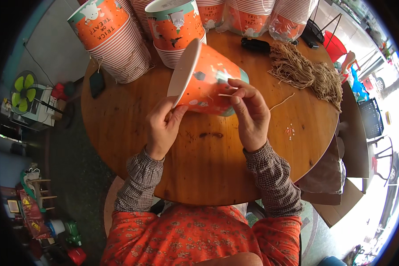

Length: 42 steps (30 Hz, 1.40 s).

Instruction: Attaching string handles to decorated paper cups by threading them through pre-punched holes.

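Note:
An orange paper bucket [208, 82] with a white inside and green trim is tilted on its side above the table, its mouth toward the left. My left hand [162, 128] grips its rim low down, thumb outside and fingers partly hidden. At the bucket's printed side, near the base, my right hand [254, 117] pinches a thin pale strand [225, 95] between thumb and fingers. A loose piece of twine [283, 102] lies on the table just right of that hand. Where the strand meets the bucket is too small to tell.
The round wooden table [199, 177] bears tall bucket stacks [119, 53] at the back left and bagged stacks [252, 20] behind. A twine bundle [308, 73], a black object [255, 44] and small scattered bits [290, 131] lie rightward. A dark phone-like thing [97, 84] sits left.

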{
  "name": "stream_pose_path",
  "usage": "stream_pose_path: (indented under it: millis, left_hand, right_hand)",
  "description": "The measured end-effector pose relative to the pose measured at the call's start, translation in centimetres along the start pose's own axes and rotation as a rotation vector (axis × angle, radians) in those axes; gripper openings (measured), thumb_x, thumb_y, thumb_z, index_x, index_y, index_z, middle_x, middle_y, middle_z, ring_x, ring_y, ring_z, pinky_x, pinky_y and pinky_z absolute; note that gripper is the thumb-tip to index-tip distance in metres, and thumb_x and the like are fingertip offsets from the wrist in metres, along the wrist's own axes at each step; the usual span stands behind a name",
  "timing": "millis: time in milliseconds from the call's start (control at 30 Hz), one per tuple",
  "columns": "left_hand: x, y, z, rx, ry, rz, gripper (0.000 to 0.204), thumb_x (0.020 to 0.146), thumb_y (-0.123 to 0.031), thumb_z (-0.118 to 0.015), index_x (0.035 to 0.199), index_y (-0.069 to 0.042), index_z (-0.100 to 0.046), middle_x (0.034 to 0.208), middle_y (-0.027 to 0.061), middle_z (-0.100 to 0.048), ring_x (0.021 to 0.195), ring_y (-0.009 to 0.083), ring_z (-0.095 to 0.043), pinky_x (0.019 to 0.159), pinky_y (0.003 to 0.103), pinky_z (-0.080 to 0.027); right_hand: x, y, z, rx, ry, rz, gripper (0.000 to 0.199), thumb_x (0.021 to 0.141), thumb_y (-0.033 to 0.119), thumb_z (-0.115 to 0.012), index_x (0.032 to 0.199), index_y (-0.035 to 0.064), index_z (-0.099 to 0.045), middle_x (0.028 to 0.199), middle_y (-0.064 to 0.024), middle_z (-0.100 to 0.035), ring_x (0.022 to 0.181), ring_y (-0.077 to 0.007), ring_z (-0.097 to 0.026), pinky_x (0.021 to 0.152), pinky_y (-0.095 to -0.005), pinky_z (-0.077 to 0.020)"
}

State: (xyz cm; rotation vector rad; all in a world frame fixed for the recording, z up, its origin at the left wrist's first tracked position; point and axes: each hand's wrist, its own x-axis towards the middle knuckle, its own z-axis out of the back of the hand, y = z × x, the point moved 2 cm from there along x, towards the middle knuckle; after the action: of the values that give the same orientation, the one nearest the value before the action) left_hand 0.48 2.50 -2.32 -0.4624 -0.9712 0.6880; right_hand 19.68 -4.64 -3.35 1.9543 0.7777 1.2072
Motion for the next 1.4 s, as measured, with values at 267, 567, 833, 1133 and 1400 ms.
stream_pose_path:
  millis: [267, 567, 833, 1133, 1400]
  left_hand:
    - [-0.2, 0.7, -0.8, -0.429, 0.041, 0.214, 0.022, 0.09, -0.007, -0.064, 0.109, 0.001, -0.057, 0.08, 0.0069, -0.063, 0.07, 0.0091, -0.059, 0.059, 0.023, -0.045]
    - [0.0, 0.3, -0.1, 0.004, 0.031, -0.148, 0.021, 0.087, 0.002, -0.055, 0.106, -0.002, -0.063, 0.093, 0.0124, -0.066, 0.088, 0.0298, -0.061, 0.079, 0.037, -0.045]
    - [-0.3, 0.3, -0.4, 0.092, 0.059, -0.284, 0.024, 0.086, 0.002, -0.055, 0.107, -0.004, -0.064, 0.099, 0.0075, -0.068, 0.089, 0.0252, -0.062, 0.083, 0.037, -0.043]
    - [-0.1, -0.2, -0.4, 0.119, 0.119, -0.341, 0.026, 0.089, -0.004, -0.052, 0.111, -0.007, -0.066, 0.099, 0.0047, -0.069, 0.088, 0.0216, -0.062, 0.084, 0.035, -0.041]
    - [0.0, -0.4, -0.5, 0.111, 0.133, -0.357, 0.032, 0.084, -0.001, -0.052, 0.111, -0.009, -0.067, 0.096, 0.004, -0.069, 0.088, 0.0211, -0.061, 0.085, 0.036, -0.04]
  right_hand:
    - [-1.4, -2.0, -1.5, -0.211, 0.149, -0.091, 0.005, 0.093, 0.003, -0.059, 0.095, 0.0004, -0.056, 0.105, -0.008, -0.064, 0.093, -0.012, -0.06, 0.082, -0.0256, -0.0482]
    - [-2.0, 2.4, -4.6, -0.541, 0.41, 0.317, 0.017, 0.077, 0.0, -0.068, 0.088, 0.0063, -0.057, 0.083, -0.0048, -0.06, 0.08, -0.0228, -0.061, 0.107, -0.0544, -0.0313]
    - [-2.0, 2.4, -4.6, -0.734, 0.491, 0.402, 0.022, 0.075, -0.005, -0.066, 0.089, 0.0078, -0.056, 0.084, -0.0032, -0.064, 0.079, -0.0206, -0.063, 0.111, -0.0563, -0.0253]
    - [-1.6, 2.8, -4.1, -0.739, 0.45, 0.442, 0.018, 0.073, 0.001, -0.069, 0.086, 0.0077, -0.057, 0.077, -0.0022, -0.055, 0.076, -0.02, -0.059, 0.109, -0.055, -0.0306]
    - [-1.7, 3.0, -4.0, -0.843, 0.491, 0.488, 0.018, 0.072, 0.003, -0.069, 0.086, 0.0072, -0.058, 0.078, -0.0032, -0.056, 0.077, -0.0197, -0.059, 0.107, -0.0531, -0.0339]
